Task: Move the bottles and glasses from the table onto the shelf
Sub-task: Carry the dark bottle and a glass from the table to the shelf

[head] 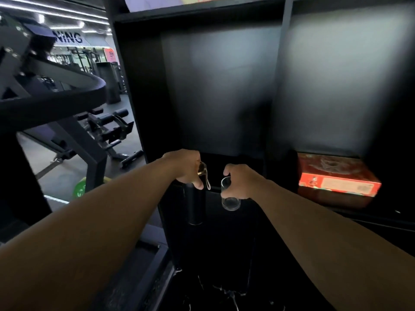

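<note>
A slim black bottle (pixel 195 205) with a gold top and a loop strap hangs upright from my left hand (pixel 187 168), which grips it near the cap. My right hand (pixel 241 181) holds a clear drinking glass (pixel 229 197) by its side, the glass tilted slightly. Both hands are stretched out side by side in front of the black shelf unit (pixel 224 188), level with the front edge of its middle compartment. That compartment is dark and its floor is hard to make out.
A red box (pixel 336 178) lies in the shelf compartment to the right. A vertical divider (pixel 278 97) separates the two compartments. Black gym machines (pixel 67 122) and a green weight plate (pixel 79 190) stand to the left. A dark marbled surface (pixel 224 295) is at the bottom.
</note>
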Motion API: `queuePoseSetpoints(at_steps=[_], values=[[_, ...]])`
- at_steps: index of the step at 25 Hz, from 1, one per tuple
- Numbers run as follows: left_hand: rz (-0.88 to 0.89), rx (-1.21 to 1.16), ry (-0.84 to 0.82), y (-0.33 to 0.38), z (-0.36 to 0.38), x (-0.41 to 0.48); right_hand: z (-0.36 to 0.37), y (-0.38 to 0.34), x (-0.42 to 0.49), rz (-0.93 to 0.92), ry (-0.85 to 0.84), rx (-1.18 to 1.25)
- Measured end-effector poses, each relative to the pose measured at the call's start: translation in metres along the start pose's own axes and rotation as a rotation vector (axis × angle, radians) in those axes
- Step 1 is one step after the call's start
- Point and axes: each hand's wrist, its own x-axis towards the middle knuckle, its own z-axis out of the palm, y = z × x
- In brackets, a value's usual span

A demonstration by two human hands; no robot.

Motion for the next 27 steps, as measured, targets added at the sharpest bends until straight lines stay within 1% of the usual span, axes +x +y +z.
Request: queuePoseSetpoints(at_steps=[3,6,13,17,20,27], values=[[0.008,-0.008,0.003,-0.018,0.001,0.083,0.004,0.023,0.082,0.043,-0.006,-0.060],[0.017,-0.043,0.014,-0.037,0.003,0.149,0.010,0.040,0.145,0.091,0.017,-0.098],[0.083,-0.043,0.098,-0.086,0.002,0.271,0.038,0.055,0.254,0.224,0.060,-0.101],[0.131,-0.044,0.048,-0.105,0.010,0.314,0.062,0.062,0.286,0.330,0.043,-0.086],[0.179,-0.036,0.007,-0.114,0.017,0.339,0.077,0.067,0.303,0.370,0.040,-0.102],[0.262,-0.074,-0.004,-0.116,0.029,0.374,0.087,0.075,0.332,0.461,0.049,-0.155]])
